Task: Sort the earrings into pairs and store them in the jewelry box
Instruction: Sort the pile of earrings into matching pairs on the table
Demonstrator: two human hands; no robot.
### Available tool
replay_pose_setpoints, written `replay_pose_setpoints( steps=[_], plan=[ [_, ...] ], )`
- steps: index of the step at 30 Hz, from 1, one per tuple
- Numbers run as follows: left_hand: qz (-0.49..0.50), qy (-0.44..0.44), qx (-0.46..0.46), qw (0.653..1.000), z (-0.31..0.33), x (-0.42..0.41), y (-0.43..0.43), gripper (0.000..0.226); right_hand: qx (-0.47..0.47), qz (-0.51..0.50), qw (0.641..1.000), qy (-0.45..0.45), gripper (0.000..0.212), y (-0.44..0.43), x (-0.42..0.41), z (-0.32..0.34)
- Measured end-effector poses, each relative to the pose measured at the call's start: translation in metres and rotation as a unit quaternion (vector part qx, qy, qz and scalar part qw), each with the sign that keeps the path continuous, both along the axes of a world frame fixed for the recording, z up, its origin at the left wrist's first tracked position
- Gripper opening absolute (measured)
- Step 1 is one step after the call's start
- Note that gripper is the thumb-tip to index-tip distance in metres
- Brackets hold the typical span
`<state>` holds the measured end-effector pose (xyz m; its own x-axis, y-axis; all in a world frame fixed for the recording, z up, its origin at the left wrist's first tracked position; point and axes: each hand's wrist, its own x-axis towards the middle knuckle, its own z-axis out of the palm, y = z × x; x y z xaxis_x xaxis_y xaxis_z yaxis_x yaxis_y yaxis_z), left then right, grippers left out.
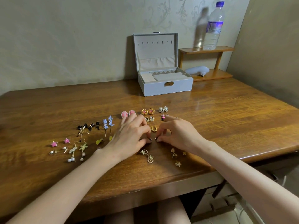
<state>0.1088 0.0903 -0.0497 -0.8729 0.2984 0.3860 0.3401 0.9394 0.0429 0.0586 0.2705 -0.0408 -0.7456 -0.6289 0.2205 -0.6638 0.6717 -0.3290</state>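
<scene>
Many earrings lie in pairs on the wooden table [226,120]: pink stars [54,144], black bears [97,125], blue flowers [108,123], pink ovals [124,114], gold-rimmed pink rounds [147,111], cameos [163,109], gold hoops [153,128], pearl flower drops [77,151]. My left hand [131,135] and my right hand [179,133] meet at the table's middle, each pinching a small dark earring [150,140] at the fingertips. The grey jewelry box [163,81] stands open behind them.
A small wooden shelf [208,50] at the back right carries a water bottle [212,28] and a pale blue object [196,70]. Loose gold flower earrings [148,155] lie near the table's front edge. Walls close the back and right.
</scene>
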Motion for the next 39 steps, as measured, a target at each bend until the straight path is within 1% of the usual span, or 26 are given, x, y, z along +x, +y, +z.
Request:
replay_pose_setpoints(
  steps=[7, 10, 12, 13, 15, 18, 20, 24, 28, 33, 36, 39],
  plan=[
    [0.0, -0.002, 0.02, 1.0, 0.0, -0.005, -0.001, 0.014, -0.005, 0.006, 1.0, 0.006, 0.014, -0.006, -0.003, -0.002],
    [-0.025, 0.006, 0.069, 0.997, 0.004, 0.0, -0.008, 0.01, -0.031, 0.032, 0.999, 0.021, 0.015, -0.001, 0.0, 0.0],
    [-0.043, -0.011, 0.113, 0.993, 0.008, 0.008, -0.014, 0.008, -0.049, 0.074, 0.996, 0.011, 0.016, 0.004, 0.007, 0.005],
    [-0.051, -0.027, 0.124, 0.991, 0.01, 0.013, -0.017, 0.012, -0.05, 0.096, 0.994, -0.002, 0.017, 0.005, 0.013, 0.007],
    [-0.071, -0.056, 0.114, 0.989, 0.012, 0.022, -0.021, 0.019, -0.036, 0.13, 0.991, -0.02, 0.016, 0.007, 0.022, 0.007],
    [-0.08, -0.074, 0.069, 0.992, 0.008, 0.031, -0.02, 0.012, -0.007, 0.155, 0.988, -0.012, 0.015, 0.004, 0.029, 0.001],
    [-0.073, -0.075, 0.058, 0.993, 0.002, 0.034, -0.018, 0.01, -0.006, 0.156, 0.988, -0.015, 0.016, 0.003, 0.03, -0.001],
    [-0.051, -0.076, 0.062, 0.994, -0.004, 0.035, -0.016, 0.026, -0.026, 0.139, 0.99, -0.016, 0.015, 0.0, 0.031, 0.001],
    [-0.027, -0.078, 0.06, 0.995, -0.001, 0.04, -0.012, 0.012, -0.016, 0.127, 0.992, -0.003, 0.018, -0.002, 0.031, 0.001],
    [0.013, -0.112, 0.074, 0.991, 0.0, 0.042, -0.011, 0.017, -0.008, 0.124, 0.992, 0.001, 0.013, -0.005, 0.031, -0.001],
    [0.03, -0.132, 0.087, 0.987, 0.002, 0.04, -0.01, 0.015, -0.024, 0.125, 0.992, -0.026, 0.012, -0.004, 0.03, 0.0],
    [0.036, -0.142, 0.096, 0.985, 0.003, 0.039, -0.009, 0.018, -0.085, 0.106, 0.987, -0.082, 0.012, 0.002, 0.026, 0.006]
  ],
)
